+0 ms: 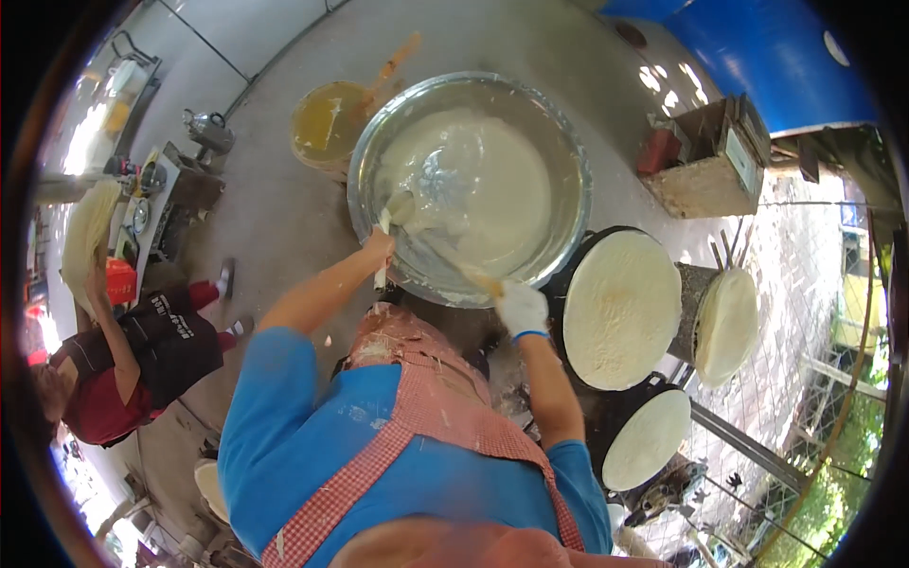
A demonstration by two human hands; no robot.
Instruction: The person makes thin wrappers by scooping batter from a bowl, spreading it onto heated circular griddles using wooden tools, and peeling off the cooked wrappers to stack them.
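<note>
A large metal bowl [578, 170] of white batter [492, 180] stands in front of me. My left hand [379, 248] is bare and grips the white handle of a ladle [399, 206] whose scoop lies in the batter at the bowl's near left side. My right hand [522, 308], in a white glove, holds a wooden-handled tool [464, 269] that slants up over the bowl's near rim into the batter. I wear a blue shirt and a red checked apron [426, 417].
Three round griddles with pale thin pancakes sit to my right [620, 308] [649, 437] [727, 325]. A yellow bowl of oil with a brush [327, 118] stands behind the batter bowl. Another person [142, 360] stands at left holding a thin sheet [90, 232]. A wooden box [710, 166] and a blue drum [757, 47] are at back right.
</note>
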